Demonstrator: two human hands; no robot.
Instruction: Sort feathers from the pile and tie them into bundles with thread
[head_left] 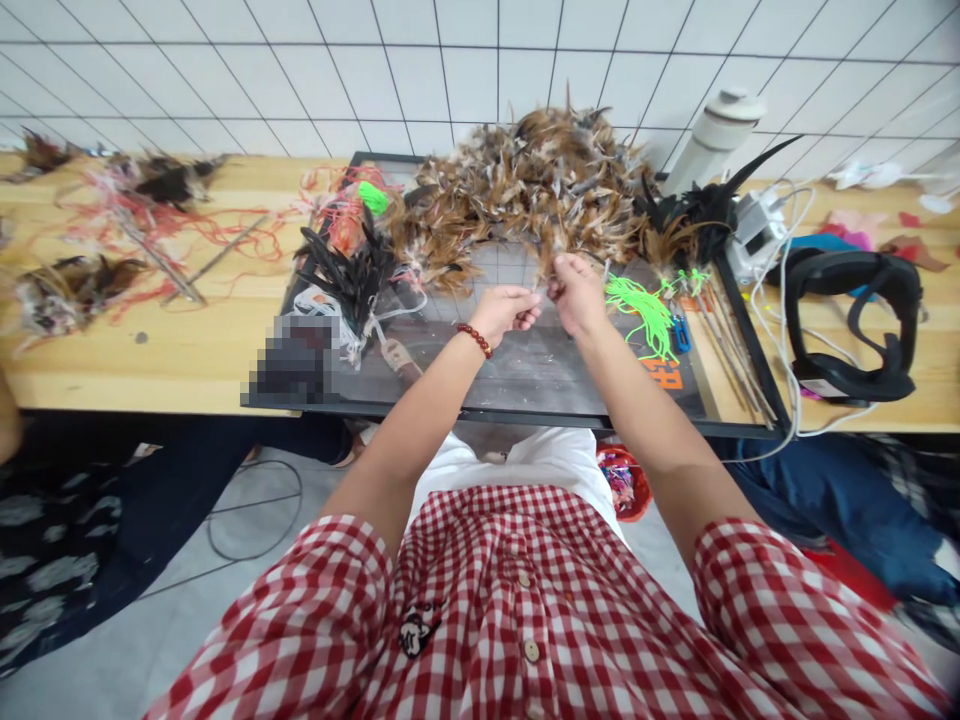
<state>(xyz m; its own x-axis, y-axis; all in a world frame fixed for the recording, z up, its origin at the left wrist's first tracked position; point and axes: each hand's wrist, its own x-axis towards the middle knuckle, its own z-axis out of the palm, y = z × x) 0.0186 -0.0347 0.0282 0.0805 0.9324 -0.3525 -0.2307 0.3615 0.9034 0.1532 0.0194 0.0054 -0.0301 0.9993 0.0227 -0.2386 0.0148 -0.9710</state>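
Over the dark tray (517,385), my left hand (510,312) and my right hand (576,293) meet with their fingertips close together. A brown feather (550,262) rises from between the pinched fingers of my right hand. My left fingers are pressed together near the feather's lower end; what they grip is too small to name. Just behind the hands spreads a large heap of brown feathers (525,180). Bright green strings (643,312) lie right of my right hand. Black feathers (351,278) lie at the tray's left side.
Thin sticks (731,350) lie along the tray's right side. A white bottle (712,140) stands behind. Black goggles (855,325) and white cables are at right. Red strings (225,235) and feather bundles cover the left table. People sit on both sides.
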